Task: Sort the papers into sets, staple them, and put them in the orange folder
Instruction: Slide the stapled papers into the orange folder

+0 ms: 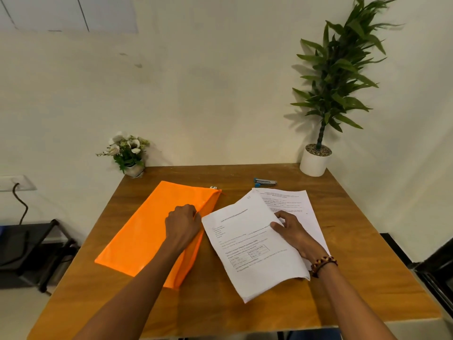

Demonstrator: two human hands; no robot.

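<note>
Near: right hand (293, 233) pinching the top paper set (250, 244), lifted off the other papers (291, 200), likely for filing. Left hand (182, 225) curled at the orange folder (147, 231) edge, seemingly holding it open. Far back: stapler (265, 182), resting unused.

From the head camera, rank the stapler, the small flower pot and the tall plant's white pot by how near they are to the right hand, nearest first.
1. Stapler, just beyond the right hand.
2. White pot, far right corner.
3. Small flower pot, far left corner, across the table.
</note>
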